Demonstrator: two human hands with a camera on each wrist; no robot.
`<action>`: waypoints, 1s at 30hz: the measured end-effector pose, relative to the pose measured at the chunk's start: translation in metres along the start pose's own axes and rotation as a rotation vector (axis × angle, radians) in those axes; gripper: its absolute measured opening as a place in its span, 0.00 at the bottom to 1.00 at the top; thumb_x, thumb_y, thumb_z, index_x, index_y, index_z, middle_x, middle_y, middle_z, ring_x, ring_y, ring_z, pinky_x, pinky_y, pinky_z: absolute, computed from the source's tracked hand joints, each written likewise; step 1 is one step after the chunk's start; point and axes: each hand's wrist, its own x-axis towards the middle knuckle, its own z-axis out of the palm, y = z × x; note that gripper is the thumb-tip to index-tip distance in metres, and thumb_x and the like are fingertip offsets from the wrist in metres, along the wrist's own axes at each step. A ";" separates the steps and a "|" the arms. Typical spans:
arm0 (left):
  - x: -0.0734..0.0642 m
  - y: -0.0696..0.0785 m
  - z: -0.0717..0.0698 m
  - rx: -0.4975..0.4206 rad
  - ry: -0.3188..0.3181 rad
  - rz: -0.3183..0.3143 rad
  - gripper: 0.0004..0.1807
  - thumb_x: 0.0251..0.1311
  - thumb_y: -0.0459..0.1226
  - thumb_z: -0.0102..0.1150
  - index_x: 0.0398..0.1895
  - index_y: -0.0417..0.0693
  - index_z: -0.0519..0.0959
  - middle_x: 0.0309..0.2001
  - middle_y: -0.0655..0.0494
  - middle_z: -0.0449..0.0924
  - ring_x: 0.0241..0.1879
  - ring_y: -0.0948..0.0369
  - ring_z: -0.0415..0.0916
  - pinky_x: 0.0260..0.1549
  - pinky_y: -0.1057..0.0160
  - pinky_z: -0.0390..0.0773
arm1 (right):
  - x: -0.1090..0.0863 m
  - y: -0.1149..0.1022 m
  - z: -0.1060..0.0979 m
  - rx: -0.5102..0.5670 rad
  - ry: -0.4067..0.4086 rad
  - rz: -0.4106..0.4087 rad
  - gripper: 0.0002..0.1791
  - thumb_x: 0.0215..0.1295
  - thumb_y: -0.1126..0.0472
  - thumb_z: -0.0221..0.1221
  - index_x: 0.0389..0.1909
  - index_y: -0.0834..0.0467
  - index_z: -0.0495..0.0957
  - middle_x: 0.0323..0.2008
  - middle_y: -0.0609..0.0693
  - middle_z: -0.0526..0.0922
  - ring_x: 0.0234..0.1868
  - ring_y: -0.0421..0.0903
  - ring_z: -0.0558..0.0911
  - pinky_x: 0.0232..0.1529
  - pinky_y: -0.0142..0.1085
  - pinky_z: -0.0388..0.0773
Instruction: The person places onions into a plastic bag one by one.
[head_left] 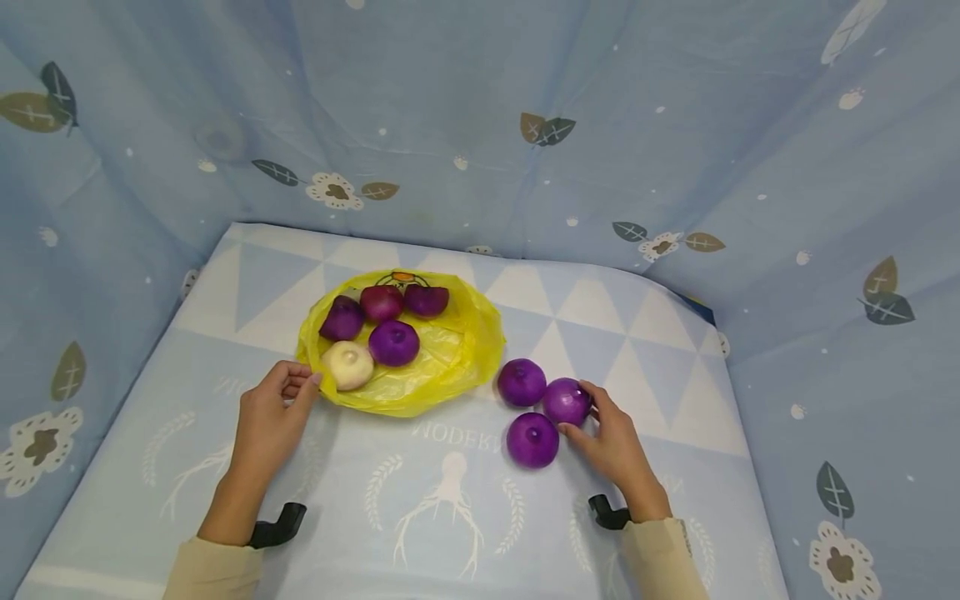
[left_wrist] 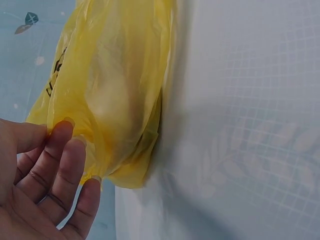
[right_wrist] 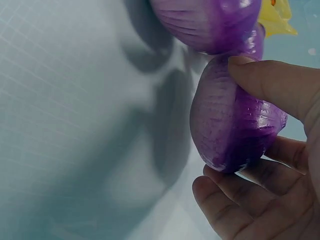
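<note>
My left hand pinches the near left edge of a yellow plastic bag between thumb and fingertips. The bag lies spread open; several purple onions and one cream-white onion are in it. To its right, three glossy purple onions stand close together on the table. My right hand holds the rightmost purple onion, thumb on its near side and fingers on the far side. In the right wrist view this onion stands against another purple onion.
A patterned blue and white cloth covers the table. Blue leaf-print curtains close in the back and both sides. Black wrist mounts stick out from both forearms.
</note>
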 end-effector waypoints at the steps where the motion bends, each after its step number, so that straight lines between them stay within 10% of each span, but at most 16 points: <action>1: 0.000 0.000 0.000 -0.002 0.001 0.001 0.12 0.66 0.44 0.58 0.42 0.45 0.76 0.32 0.53 0.80 0.32 0.60 0.74 0.27 0.75 0.70 | 0.000 -0.001 -0.001 0.000 0.004 -0.002 0.42 0.53 0.56 0.72 0.67 0.59 0.62 0.61 0.58 0.73 0.59 0.56 0.75 0.54 0.48 0.75; 18: 0.000 -0.001 0.001 -0.013 0.005 0.010 0.12 0.66 0.44 0.58 0.41 0.44 0.76 0.32 0.53 0.80 0.31 0.60 0.74 0.27 0.75 0.70 | 0.000 -0.029 -0.031 -0.032 0.047 -0.046 0.44 0.54 0.52 0.71 0.69 0.58 0.61 0.63 0.57 0.72 0.61 0.53 0.75 0.57 0.47 0.72; 30: 0.000 0.001 0.001 -0.016 -0.004 0.011 0.12 0.66 0.45 0.57 0.42 0.45 0.76 0.31 0.53 0.80 0.31 0.60 0.74 0.28 0.75 0.70 | 0.022 -0.089 -0.042 -0.024 -0.022 -0.199 0.44 0.56 0.47 0.69 0.71 0.50 0.58 0.64 0.46 0.70 0.61 0.45 0.73 0.58 0.45 0.71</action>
